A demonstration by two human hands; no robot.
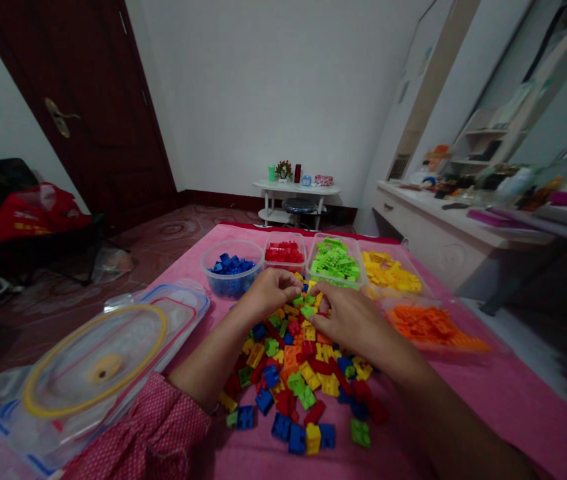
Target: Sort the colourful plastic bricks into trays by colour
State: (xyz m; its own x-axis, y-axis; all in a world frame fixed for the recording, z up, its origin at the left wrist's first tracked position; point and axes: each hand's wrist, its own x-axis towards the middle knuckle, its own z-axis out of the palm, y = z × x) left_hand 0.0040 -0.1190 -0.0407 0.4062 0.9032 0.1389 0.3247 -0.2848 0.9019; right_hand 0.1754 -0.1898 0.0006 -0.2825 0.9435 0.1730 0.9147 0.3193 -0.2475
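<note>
The person's left hand [273, 291] is pinched narrow, its contents unclear; the right hand [348, 317] curls, thumb and forefinger parted; both are over multicoloured plastic toy bricks [308, 373] heaped on a pink cloth [236, 460].

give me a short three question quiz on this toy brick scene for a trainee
1. True or false: the round tub holds orange bricks.
2. Which colour sits between the boxed red bricks and boxed yellow bricks? A blue, B green, C orange
3. Fill in (near or far): the left hand and right hand are at the ___ end of the loose brick pile.

Key: 1 false, blue bricks; 2 B; 3 far.
</note>
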